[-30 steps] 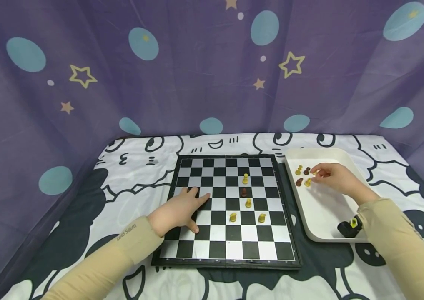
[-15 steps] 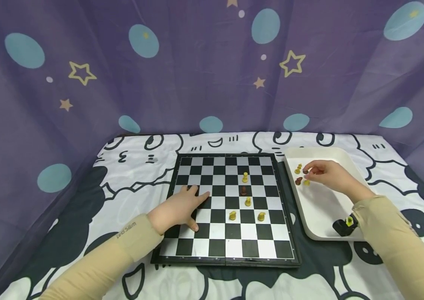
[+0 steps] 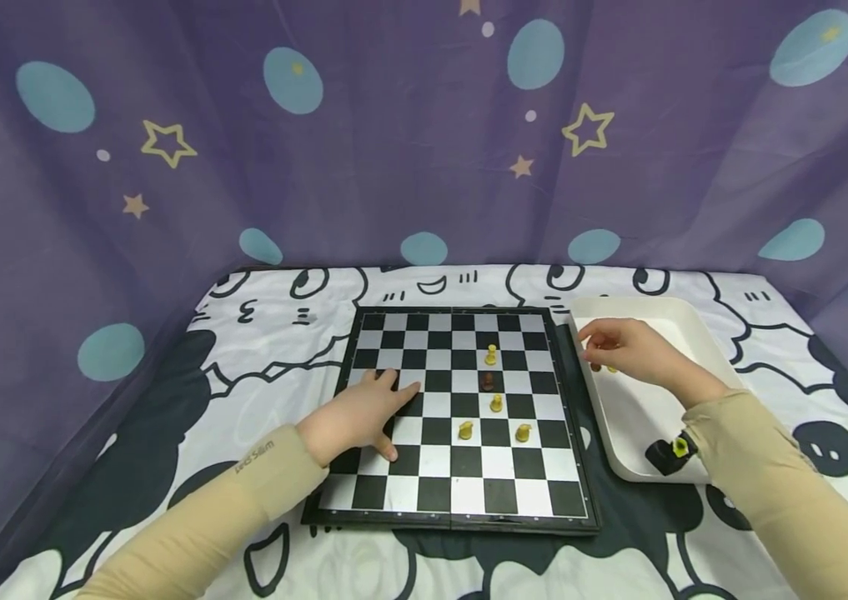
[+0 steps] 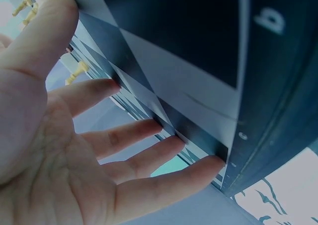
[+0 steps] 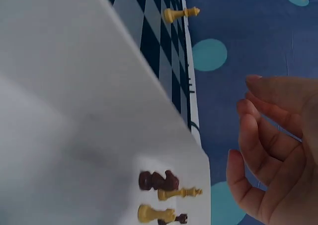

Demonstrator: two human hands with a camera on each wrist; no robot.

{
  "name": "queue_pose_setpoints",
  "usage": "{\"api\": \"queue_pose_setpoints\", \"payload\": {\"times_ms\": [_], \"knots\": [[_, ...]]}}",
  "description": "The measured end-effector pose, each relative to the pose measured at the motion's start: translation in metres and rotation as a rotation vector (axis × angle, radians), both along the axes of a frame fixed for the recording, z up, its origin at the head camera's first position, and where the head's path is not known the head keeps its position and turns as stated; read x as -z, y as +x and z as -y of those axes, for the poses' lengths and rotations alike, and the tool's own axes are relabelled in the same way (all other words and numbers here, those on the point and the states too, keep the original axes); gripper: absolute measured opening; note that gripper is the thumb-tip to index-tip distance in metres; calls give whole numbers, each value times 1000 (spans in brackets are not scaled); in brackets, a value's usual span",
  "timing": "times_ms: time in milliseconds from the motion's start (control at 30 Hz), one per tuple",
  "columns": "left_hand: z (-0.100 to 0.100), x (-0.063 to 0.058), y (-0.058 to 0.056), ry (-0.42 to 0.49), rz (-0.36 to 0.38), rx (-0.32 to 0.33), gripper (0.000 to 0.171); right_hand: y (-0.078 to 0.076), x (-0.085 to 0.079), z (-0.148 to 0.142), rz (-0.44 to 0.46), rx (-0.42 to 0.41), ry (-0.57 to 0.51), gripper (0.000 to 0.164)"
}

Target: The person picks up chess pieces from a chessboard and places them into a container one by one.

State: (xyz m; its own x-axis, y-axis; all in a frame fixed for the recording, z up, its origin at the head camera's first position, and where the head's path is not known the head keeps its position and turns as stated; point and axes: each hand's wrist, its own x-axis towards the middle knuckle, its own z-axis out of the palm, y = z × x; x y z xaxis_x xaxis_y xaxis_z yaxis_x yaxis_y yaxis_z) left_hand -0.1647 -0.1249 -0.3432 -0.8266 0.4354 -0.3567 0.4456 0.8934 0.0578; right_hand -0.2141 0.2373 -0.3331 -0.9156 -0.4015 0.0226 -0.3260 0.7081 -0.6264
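My left hand (image 3: 358, 415) rests with spread fingers on the left side of a black-and-white chessboard (image 3: 434, 492); its fingertips touch the squares in the left wrist view. My right hand (image 3: 629, 354) hovers over the left rim of a white tray (image 3: 641, 429), fingers bent and thumb close to the index finger. Whether a small piece sits between those fingertips is hidden. Below it in the tray lie a brown knight (image 5: 159, 180), a yellow king (image 5: 180, 193), another yellow piece (image 5: 156, 213) and a partly hidden brown piece (image 5: 182, 218).
Yellow chess pieces stand on the board's right half, among them one far piece (image 3: 491, 355) and two nearer ones (image 3: 465, 430). A brown piece (image 3: 487, 382) stands between them. A purple starry curtain (image 3: 363, 167) closes off the back behind the patterned cloth (image 3: 273, 333).
My right hand has moved left from the middle of the tray's pieces toward the rim beside the board. The left hand and the pieces on the board have stayed put.
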Motion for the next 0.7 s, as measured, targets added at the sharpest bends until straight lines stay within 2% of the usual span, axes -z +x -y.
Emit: {"api": "queue_pose_setpoints", "payload": {"times_ms": [400, 567, 700], "knots": [[1, 1, 1, 15, -5, 11, 99, -4, -7, 26, 25, -32, -26, 25], [1, 2, 2, 7, -8, 2, 100, -7, -9, 37, 46, -12, -25, 27], [0, 1, 2, 6, -11, -3, 100, -11, -9, 46, 22, -11, -37, 28]]}}
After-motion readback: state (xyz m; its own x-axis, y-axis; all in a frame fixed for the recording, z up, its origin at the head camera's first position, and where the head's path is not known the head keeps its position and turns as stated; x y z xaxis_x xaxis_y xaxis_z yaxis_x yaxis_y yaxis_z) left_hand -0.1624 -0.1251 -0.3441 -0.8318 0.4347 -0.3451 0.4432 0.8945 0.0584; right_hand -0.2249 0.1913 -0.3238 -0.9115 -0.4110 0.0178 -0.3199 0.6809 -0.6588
